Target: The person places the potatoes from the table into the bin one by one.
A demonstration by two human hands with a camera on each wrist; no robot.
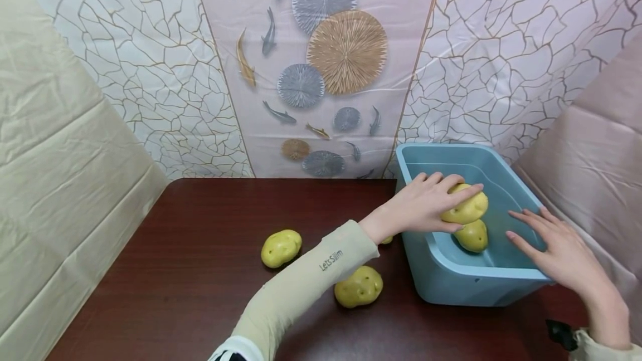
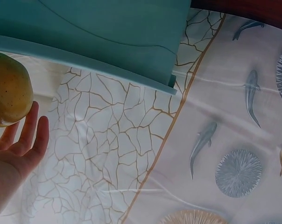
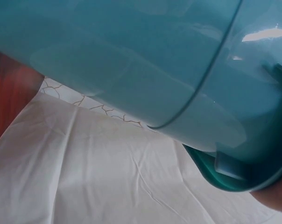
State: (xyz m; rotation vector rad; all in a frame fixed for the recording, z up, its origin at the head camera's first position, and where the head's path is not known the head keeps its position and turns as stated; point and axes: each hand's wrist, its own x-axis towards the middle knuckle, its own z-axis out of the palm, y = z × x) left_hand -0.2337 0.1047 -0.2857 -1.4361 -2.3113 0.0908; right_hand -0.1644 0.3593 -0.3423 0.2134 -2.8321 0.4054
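My left hand [image 1: 420, 203] grips a yellow potato [image 1: 468, 209] over the blue plastic bin [image 1: 466, 288] at the right. Inside the bin, just below the held one, shows a second potato [image 1: 473, 238]. The left wrist view has the gripped potato [image 2: 9, 91] at its left edge, with fingertips against its underside. Over the bin's right rim lies my right hand [image 1: 564, 249], its fingers spread and reaching inward, holding nothing. In the right wrist view the bin's outer wall [image 3: 131, 70] covers nearly all of that hand.
Two potatoes lie on the dark red table [image 1: 165, 288]: one left of my forearm [image 1: 281, 248], one just right of it [image 1: 359, 288]. Another potato [image 1: 387, 240] peeks out beneath my left wrist. Patterned cloth [image 1: 150, 60] hangs behind, and plain cloth [image 1: 592, 166] borders the bin's right side.
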